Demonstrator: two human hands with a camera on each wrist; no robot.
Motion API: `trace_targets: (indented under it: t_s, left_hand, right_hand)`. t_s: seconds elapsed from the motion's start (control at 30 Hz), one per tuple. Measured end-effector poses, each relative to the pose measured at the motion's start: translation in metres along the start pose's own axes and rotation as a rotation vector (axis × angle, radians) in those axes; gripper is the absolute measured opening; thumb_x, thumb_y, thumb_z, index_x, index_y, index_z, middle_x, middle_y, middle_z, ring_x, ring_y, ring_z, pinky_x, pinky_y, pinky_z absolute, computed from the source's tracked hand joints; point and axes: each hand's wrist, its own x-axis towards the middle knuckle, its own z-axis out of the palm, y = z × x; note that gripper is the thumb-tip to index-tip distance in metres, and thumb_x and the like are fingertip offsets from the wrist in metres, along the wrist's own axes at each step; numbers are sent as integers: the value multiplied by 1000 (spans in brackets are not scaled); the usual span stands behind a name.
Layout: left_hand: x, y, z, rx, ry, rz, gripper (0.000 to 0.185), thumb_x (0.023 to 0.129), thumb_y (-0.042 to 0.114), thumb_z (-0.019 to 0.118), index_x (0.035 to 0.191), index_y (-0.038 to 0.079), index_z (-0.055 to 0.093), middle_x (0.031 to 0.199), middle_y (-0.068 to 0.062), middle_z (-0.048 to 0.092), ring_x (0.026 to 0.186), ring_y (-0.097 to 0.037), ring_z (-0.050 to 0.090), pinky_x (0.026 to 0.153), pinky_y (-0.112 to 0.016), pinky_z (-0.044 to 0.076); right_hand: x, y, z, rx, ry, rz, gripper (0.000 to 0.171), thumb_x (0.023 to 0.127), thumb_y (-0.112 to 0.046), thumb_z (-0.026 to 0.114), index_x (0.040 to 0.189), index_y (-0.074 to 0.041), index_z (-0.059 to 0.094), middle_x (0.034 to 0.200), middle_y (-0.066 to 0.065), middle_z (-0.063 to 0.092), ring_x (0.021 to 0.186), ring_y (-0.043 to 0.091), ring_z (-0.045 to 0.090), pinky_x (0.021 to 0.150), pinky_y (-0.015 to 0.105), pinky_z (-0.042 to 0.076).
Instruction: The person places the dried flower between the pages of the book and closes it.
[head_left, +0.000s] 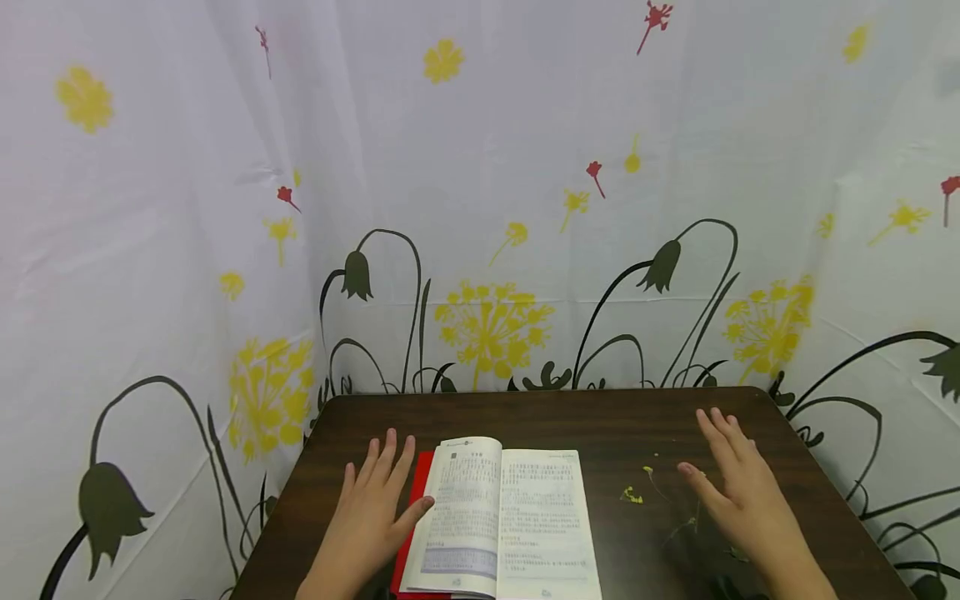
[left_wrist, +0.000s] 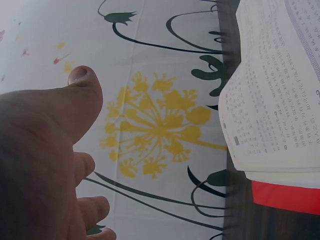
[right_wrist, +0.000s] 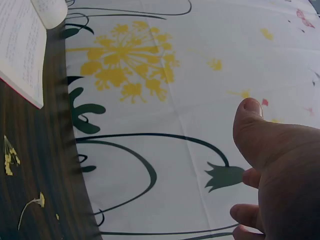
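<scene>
- I am looking down at an open book (head_left: 504, 521) lying flat on the dark tabletop (head_left: 600, 425), near its front edge and left of centre.
- The book's red cover (head_left: 417, 500) is peeking out under the left page.
- My left hand (head_left: 371, 512) is lying palm down just beside the book, fingers straight and slightly apart; its thumb is touching the edge of the left page.
- My right hand (head_left: 738, 492) is hovering well to the right of the book, fingers straight and close together, gripping nothing.
- Small yellow flower bits (head_left: 632, 496) and thin stems are lying on the tabletop between the book and my right hand.
- A white curtain (head_left: 480, 208) printed with yellow, red and dark flowers is hanging behind and around the tabletop.
</scene>
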Motion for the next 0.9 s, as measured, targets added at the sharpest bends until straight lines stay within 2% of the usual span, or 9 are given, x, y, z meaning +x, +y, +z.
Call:
trace_targets:
  t_s: [0.13,0.27,0.4,0.53,0.63,0.77,0.9]
  left_hand:
    - [0,0,2,-1,15,15,98,100,78,54,177,31,13,185,-11,13,170,-44,13,129,-79,13]
    - [1,6,2,-16,38,57,98,101,74,58,176,27,18,184,-11,16,170,-44,17,129,-77,14]
    - [0,15,5,-42,28,102,96,102,68,63,176,23,22,183,-12,18,169,-43,19,131,-74,17]
    - [-5,19,10,-87,18,124,91,102,63,67,174,20,31,182,-15,24,169,-42,21,131,-72,21]
    - [-8,20,13,-115,8,118,89,101,62,68,171,17,37,180,-16,28,168,-43,23,131,-71,23]
    - [-11,19,17,-126,-25,109,90,101,65,66,170,14,40,181,-15,27,169,-43,22,132,-70,22]
    - [-12,16,20,-119,-23,102,90,100,65,67,170,16,40,180,-15,30,169,-42,23,133,-68,23]
  right_hand:
    - [-4,0,3,20,-17,31,86,107,-37,71,176,-23,21,179,23,26,170,47,12,132,73,6]
    - [-9,-1,6,61,-28,70,83,108,-38,70,176,-26,24,181,19,26,170,45,11,129,78,12]
    - [-13,-3,10,84,-28,76,80,108,-35,70,174,-24,28,179,20,30,170,46,14,123,83,19]
    - [-15,-3,15,92,-18,70,77,107,-33,72,173,-21,33,174,24,38,164,52,25,119,82,27]
    - [-16,-5,19,77,-10,67,74,106,-33,73,170,-18,38,166,26,46,154,56,39,111,80,37]
    - [-19,-4,20,46,3,78,70,106,-32,73,167,-13,43,150,23,55,138,50,52,101,73,45]
    - [-24,0,19,32,18,110,64,106,-31,73,161,-7,50,140,19,61,129,42,57,97,64,48]
